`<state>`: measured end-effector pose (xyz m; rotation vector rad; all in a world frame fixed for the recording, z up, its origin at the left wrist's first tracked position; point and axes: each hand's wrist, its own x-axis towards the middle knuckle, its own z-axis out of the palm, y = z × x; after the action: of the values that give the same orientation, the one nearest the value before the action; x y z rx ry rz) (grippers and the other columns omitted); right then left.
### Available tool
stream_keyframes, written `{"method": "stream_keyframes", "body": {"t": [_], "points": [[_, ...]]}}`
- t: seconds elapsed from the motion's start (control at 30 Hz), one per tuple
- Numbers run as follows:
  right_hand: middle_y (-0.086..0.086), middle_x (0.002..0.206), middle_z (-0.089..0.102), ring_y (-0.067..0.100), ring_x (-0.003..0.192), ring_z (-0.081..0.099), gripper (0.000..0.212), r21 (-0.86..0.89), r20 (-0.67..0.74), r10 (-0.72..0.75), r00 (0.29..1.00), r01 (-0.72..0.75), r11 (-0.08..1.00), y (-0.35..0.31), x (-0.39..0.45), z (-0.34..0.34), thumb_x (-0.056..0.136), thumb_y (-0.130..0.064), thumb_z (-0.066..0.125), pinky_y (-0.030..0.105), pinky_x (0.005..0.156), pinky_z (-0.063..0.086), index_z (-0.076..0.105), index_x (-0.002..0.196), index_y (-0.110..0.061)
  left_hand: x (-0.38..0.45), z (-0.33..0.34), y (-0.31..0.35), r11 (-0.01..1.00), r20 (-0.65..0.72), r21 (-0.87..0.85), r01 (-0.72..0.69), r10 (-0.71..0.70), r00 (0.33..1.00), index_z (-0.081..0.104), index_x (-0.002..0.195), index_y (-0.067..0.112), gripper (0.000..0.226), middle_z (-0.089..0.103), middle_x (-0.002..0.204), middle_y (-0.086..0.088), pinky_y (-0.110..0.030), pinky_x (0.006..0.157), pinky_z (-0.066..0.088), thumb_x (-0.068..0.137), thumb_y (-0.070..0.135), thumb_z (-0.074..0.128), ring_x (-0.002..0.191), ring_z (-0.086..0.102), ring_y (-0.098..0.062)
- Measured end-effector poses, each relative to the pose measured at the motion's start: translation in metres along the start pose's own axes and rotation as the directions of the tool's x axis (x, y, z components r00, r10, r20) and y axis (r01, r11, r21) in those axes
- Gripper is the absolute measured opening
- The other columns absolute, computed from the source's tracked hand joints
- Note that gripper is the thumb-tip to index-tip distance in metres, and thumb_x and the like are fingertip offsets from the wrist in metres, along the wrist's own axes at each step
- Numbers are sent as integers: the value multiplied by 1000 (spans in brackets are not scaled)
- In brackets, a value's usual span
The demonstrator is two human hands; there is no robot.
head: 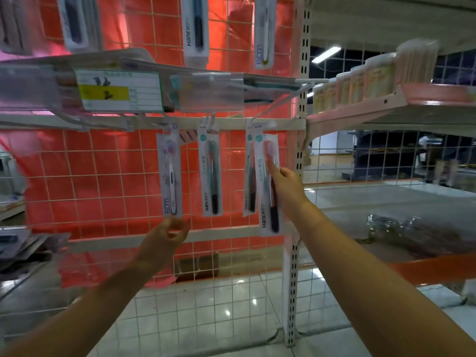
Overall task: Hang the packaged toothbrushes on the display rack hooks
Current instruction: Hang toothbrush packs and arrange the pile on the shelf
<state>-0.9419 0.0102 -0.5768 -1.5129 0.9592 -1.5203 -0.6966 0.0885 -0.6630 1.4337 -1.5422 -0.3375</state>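
Several packaged toothbrushes hang from hooks on a white wire grid rack (103,191) backed by red sheet. My right hand (284,188) grips the rightmost pack, a pink-headed Hane toothbrush (268,222), with fingers along its front; its top sits at a hook (270,124). Another Hane pack (250,176) hangs just behind it. A green Hane pack (210,173) hangs in the middle. My left hand (168,234) is below the BDM pack (170,173), fingers loosely curled, holding nothing.
More toothbrush packs (195,29) hang on the upper row above a price-tag rail (118,90). A white upright post (300,140) bounds the grid on the right. A pink shelf (401,95) with boxed goods juts out at right; plastic-wrapped stock (412,230) lies lower right.
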Motion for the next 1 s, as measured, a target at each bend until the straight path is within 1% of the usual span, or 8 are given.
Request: {"method": "stream_keyframes", "body": {"t": [0.17,0.27,0.33,0.43,0.6,0.73,0.87,1.0], "points": [[10,72,46,22,68,47,59,10,-37,66,997,-65,998,7,23,13,71,-74,60,35,64,45,53,80,-16,-5,2,-8,997,-18,72,-14,16,1000,50,87,30,18,58,96,5,-17,64,45,93,14,55,83,59,-13],[1,60,46,20,61,49,56,6,-73,108,991,-108,994,12,36,21,77,-67,59,26,58,46,45,65,-15,-15,5,-11,997,8,68,35,-36,999,50,87,32,18,57,93,8,-26,67,53,94,17,54,80,61,-15],[-3,59,43,13,52,44,56,-56,-85,119,989,-124,991,10,39,25,79,-69,53,20,49,38,42,65,-16,-24,5,-12,995,43,75,63,-66,997,49,88,33,16,59,91,6,-28,71,52,94,19,53,80,60,-15],[1,68,49,13,56,48,63,-100,-85,132,988,-141,985,7,42,29,77,-75,49,22,48,40,51,82,-12,-33,1,-10,995,75,90,48,-55,996,49,89,34,13,61,92,7,-26,74,52,94,23,54,84,61,-12],[12,98,69,28,86,68,90,-81,-76,189,979,-195,977,10,49,37,63,-88,47,34,67,57,63,96,-5,-44,-11,-12,998,104,48,-44,39,994,54,96,29,5,62,94,8,-19,72,51,93,25,54,86,61,-8],[21,116,64,35,107,63,77,-40,-130,178,975,-184,982,18,54,40,72,-76,55,55,87,52,61,106,-6,-48,-17,-19,993,148,68,-98,88,985,54,99,34,9,62,100,10,-16,72,49,93,26,55,90,60,-6],[15,106,63,34,102,62,85,-114,-289,151,945,-191,975,55,57,34,56,-70,66,48,84,54,55,113,-8,-47,-19,-25,989,186,130,-69,44,982,56,108,24,16,61,107,5,-20,76,52,93,22,57,95,61,-8],[15,109,60,31,98,58,54,-343,-227,184,956,-255,904,82,2,40,80,-48,66,41,82,52,56,113,-6,-37,-8,-34,955,205,292,-52,-10,979,57,95,26,7,60,90,11,-17,66,50,96,23,51,79,59,-3]]}}
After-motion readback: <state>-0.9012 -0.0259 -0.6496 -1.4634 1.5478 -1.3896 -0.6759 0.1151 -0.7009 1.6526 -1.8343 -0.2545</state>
